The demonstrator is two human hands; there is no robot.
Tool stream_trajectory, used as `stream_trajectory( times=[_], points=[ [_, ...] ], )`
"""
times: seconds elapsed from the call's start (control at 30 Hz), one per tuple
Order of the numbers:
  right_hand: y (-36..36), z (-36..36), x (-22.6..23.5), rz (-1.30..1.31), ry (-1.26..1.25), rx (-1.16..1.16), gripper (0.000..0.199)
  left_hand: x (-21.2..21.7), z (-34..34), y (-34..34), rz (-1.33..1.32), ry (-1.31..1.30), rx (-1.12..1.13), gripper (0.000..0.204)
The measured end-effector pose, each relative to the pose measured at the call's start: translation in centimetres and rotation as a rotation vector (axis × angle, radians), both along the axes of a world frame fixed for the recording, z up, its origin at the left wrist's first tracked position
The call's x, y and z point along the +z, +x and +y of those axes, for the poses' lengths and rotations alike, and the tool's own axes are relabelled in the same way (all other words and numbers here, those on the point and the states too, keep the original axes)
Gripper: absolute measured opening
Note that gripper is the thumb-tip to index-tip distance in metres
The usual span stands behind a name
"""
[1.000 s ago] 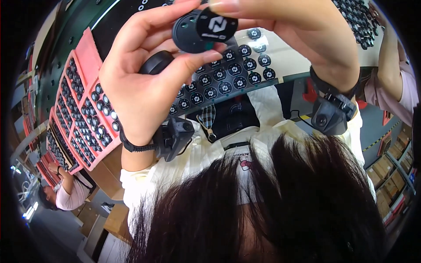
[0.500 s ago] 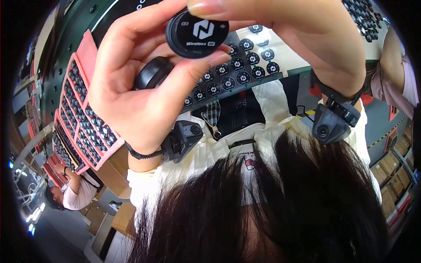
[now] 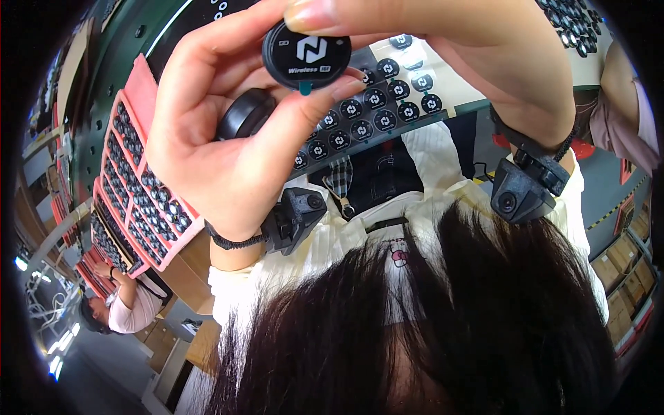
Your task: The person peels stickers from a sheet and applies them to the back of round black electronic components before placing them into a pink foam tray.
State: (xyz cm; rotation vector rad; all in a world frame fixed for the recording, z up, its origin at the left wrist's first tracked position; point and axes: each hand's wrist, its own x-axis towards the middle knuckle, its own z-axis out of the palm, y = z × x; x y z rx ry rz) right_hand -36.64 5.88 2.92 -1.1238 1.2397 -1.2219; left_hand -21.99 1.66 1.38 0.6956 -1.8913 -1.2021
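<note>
My left hand [image 3: 207, 162] is closed, its fingers and thumb around a black round disc [image 3: 304, 57] with a white emblem and a small teal tab at its lower edge. A second black round piece [image 3: 247, 114], seen from its side, is tucked in the same palm. From the right, my right hand [image 3: 477, 48] reaches over, its thumb pressing the upper edge of the disc; its other fingers are mostly hidden. Behind the hands lies a sheet of round black stickers [image 3: 361, 130] in rows, some with teal tabs.
Pink trays [image 3: 142, 221] full of small black round parts stand at the left on the green bench. More black parts [image 3: 570, 28] are heaped at the upper right. A person [image 3: 131, 304] works at the far left; another person's arm [image 3: 612, 97] shows at the right edge.
The disc has turned slightly to face up more, and the teal tab now shows at its lower edge. Both hands keep nearly the same place and grip.
</note>
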Motion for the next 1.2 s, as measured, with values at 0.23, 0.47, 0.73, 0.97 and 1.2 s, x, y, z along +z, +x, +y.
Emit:
stream_trajectory(
  times=[0.23,0.47,0.73,0.97,1.2],
  points=[
    [0.1,0.2,-0.1,0.041,-0.009,-0.01,0.02,0.0,0.2,0.1,-0.022,-0.021,0.031,0.041],
    [-0.6,0.7,-0.6,0.084,-0.025,-0.01,0.022,-0.6,0.0,0.1,0.012,-0.009,0.032,0.042],
    [-1.8,1.3,-3.2,0.421,-0.294,-0.222,0.049,-1.3,-1.6,0.9,-0.304,-0.129,-0.281,0.04],
    [-7.8,-0.1,-10.0,0.689,0.087,0.053,0.018,-3.3,-6.7,-0.3,-0.14,0.864,-0.363,0.021],
    [-8.6,-0.9,-13.6,0.774,-0.231,0.071,0.014,-6.2,-10.5,-2.9,-0.488,0.559,-0.405,0.015]
  ],
)
